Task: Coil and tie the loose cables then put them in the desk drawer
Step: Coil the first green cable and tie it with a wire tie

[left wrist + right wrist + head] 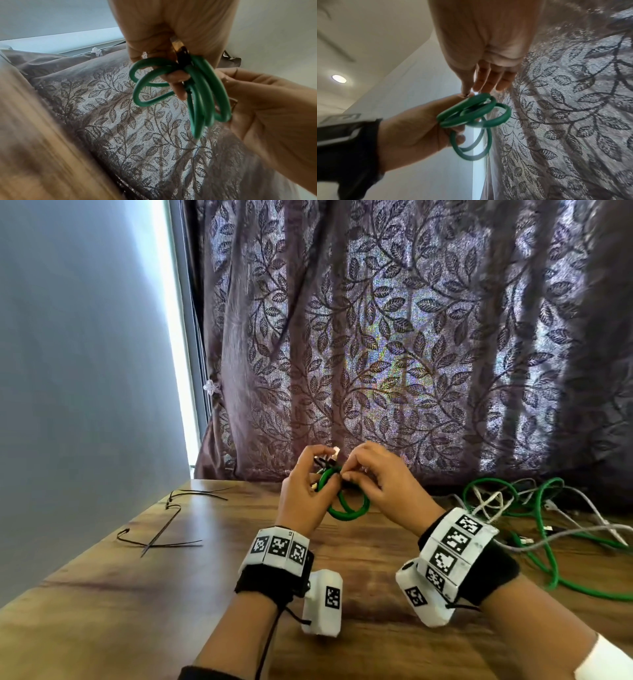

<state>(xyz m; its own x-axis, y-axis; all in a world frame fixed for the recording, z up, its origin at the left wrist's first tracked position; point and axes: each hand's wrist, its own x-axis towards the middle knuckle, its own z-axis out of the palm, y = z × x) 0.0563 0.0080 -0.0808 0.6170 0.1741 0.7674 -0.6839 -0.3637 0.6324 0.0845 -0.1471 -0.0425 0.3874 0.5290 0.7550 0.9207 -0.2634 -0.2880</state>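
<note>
No brand name or readable word shows anywhere; the only printed marks are black-and-white square code patterns on the white wrist bands (280, 547) worn on both arms.

The left hand (303, 491) grips a coiled green cable (344, 501) above the wooden desk (137, 594), its fingers curled round the gathered loops. The right hand (382, 486) pinches at the top of the same coil, thumb and forefinger pressed together on it.

The left wrist view shows what the head view hides: a dark band or tie (182, 56) cinched round the coil's middle, splitting it into a small loop on one side and several longer loops on the other. The right wrist view shows a round ceiling light (338, 78) and the loops fanned out against the left palm.

Only the head view shows the desk. Thin black ties (164, 522) lie loose at its left. A tangle of loose green and white cables (534, 518) sprawls at its right, well apart from the coil. Behind the desk hangs a purple curtain (411, 337) with a leaf pattern, beside a pale wall (68, 371) and a bright strip of window.
</note>
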